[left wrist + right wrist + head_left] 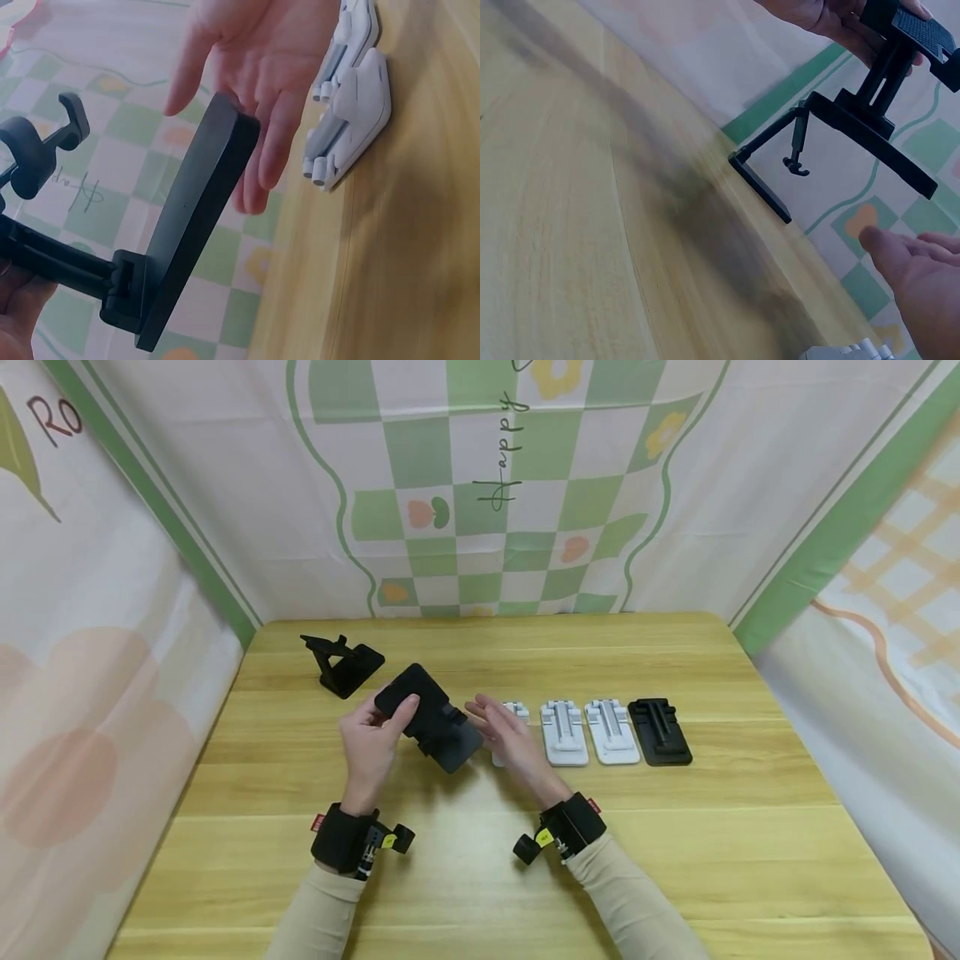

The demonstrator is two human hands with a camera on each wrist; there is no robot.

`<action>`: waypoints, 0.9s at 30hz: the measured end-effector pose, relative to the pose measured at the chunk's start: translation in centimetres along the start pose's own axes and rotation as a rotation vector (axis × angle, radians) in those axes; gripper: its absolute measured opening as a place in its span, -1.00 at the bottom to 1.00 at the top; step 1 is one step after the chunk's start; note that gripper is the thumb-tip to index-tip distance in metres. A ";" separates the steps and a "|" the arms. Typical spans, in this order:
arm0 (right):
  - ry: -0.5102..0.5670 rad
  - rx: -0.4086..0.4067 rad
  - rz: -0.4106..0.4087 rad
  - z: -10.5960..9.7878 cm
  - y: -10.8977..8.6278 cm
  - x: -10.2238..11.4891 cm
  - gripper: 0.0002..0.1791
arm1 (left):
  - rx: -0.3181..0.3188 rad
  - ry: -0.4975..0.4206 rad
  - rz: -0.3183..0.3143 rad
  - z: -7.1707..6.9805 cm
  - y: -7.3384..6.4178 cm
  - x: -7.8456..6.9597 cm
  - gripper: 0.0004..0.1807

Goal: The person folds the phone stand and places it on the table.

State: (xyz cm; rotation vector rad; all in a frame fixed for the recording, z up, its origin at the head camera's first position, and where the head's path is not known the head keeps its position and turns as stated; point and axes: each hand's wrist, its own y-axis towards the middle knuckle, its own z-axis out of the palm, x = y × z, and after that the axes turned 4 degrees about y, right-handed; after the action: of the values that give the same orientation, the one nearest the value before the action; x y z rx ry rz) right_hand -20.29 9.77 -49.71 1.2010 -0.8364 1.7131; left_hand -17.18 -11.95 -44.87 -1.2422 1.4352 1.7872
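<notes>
My left hand [367, 747] pinches a black folding phone stand [423, 714] by its upper plate, thumb on top, and holds it raised over the table. In the left wrist view the stand's arm is unfolded, with the flat base [199, 217] tilted up at its end. Beside that base is my right hand [517, 747], fingers extended and palm turned toward the stand. The right wrist view shows the right hand [922, 277] just below the base plate [885, 154], gripping nothing.
Another black phone stand [351, 668] stands unfolded at the back left. To the right lie folded stands in a row: white ones [565, 735] [612, 732], one white stand [516, 708] partly hidden by my right hand, and a black one [661, 733]. A patterned curtain [480, 560] hangs behind the wooden table [750, 827].
</notes>
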 end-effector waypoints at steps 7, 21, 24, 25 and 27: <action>0.008 0.038 0.098 0.0 -0.4 -0.1 -0.33 | 0.123 -0.020 -0.039 0.5 0.0 -0.2 -0.78; -0.002 0.053 0.125 -0.8 -0.4 -0.7 -0.50 | 0.322 0.071 -0.057 0.6 0.2 -0.3 -0.73; -0.013 0.067 0.119 -0.9 -0.5 -0.7 -0.55 | 0.356 0.080 -0.060 0.6 0.3 -0.3 -0.73; -0.010 0.073 0.119 -0.9 -0.5 -0.8 -0.56 | 0.364 0.080 -0.059 0.6 0.3 -0.3 -0.73; -0.010 0.084 0.115 -0.9 -0.6 -0.8 -0.57 | 0.377 0.076 -0.060 0.6 0.3 -0.3 -0.73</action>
State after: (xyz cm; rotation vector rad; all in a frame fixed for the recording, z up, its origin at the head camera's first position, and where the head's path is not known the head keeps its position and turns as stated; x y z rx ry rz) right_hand -19.98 10.63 -50.69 1.2394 -0.8618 1.8529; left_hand -17.51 -11.39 -44.41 -1.1482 1.6645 1.3604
